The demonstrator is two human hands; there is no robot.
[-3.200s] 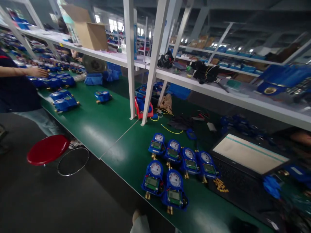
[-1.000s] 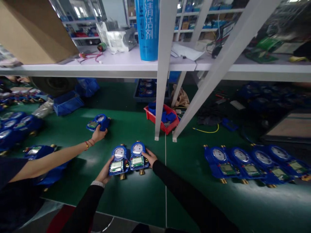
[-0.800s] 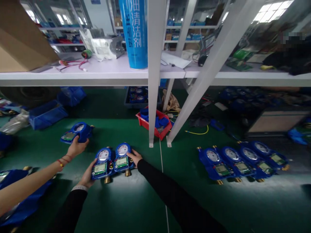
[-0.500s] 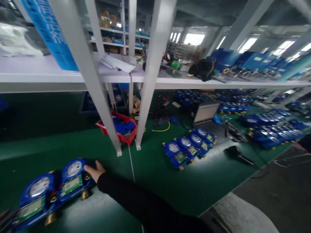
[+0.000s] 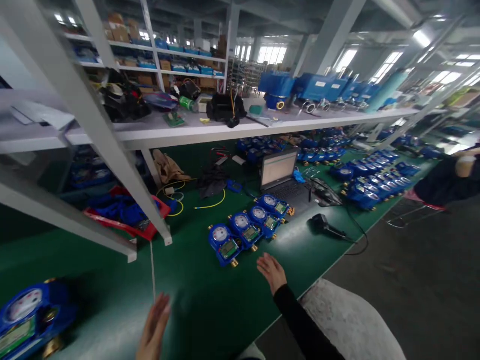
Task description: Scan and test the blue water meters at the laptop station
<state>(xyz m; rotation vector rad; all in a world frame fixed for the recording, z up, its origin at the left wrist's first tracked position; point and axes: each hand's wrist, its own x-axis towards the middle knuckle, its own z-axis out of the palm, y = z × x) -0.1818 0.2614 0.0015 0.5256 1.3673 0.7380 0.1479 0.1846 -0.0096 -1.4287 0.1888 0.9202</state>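
My right hand (image 5: 271, 272), in a black sleeve, hovers over the green bench with its fingers stretched out and nothing in them. Just beyond it stands a row of several blue water meters (image 5: 222, 235) with round white dials, green circuit boards and brass fittings. At the lower middle my left hand (image 5: 154, 325) is raised, slightly blurred, its fingers extended and holding nothing. Another blue water meter (image 5: 26, 315) lies at the lower left, partly cut off by the frame edge. Neither hand touches a meter.
A laptop (image 5: 279, 170) and a black handheld scanner (image 5: 326, 226) sit past the row. A red bin (image 5: 150, 231) holds blue parts behind white shelf posts (image 5: 123, 185). More meters (image 5: 369, 182) fill the far right. A white stool (image 5: 341, 320) stands below; a person (image 5: 450, 180) is at right.
My view has swung right. My right hand has left the meters at the left and moved toward the row by the laptop. My left hand has come into view.
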